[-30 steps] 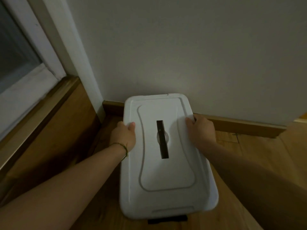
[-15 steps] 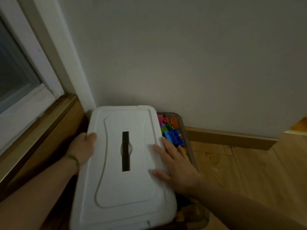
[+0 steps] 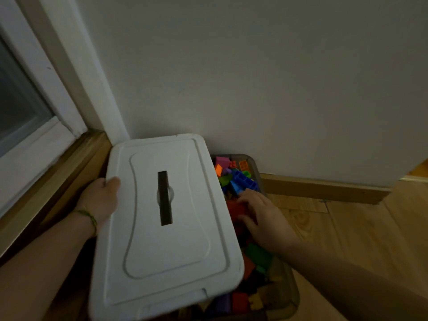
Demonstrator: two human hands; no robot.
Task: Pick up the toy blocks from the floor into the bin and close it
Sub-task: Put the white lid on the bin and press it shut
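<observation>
My left hand [image 3: 99,200] grips the left edge of the white lid [image 3: 180,246], thumb on top. The lid has a dark slot handle and sits shifted left, off the grey see-through bin [image 3: 294,297]. The bin stands on the floor against the wall, full of coloured toy blocks: a blue one [image 3: 243,184] at the far end, a red one [image 3: 235,209] in the middle. My right hand [image 3: 266,221] lies inside the bin, its fingers spread over the red block and touching it. The lid hides the bin's left half.
A white wall with a wooden baseboard [image 3: 324,188] runs behind the bin. At the left, a window [image 3: 20,107] sits above a wooden ledge [image 3: 58,167]. Wooden floor [image 3: 359,232] stretches to the right of the bin.
The lid moved left off the bin, uncovering the blocks. My right hand left the lid's top and dropped onto the blocks in the bin. My left hand kept its grip on the lid.
</observation>
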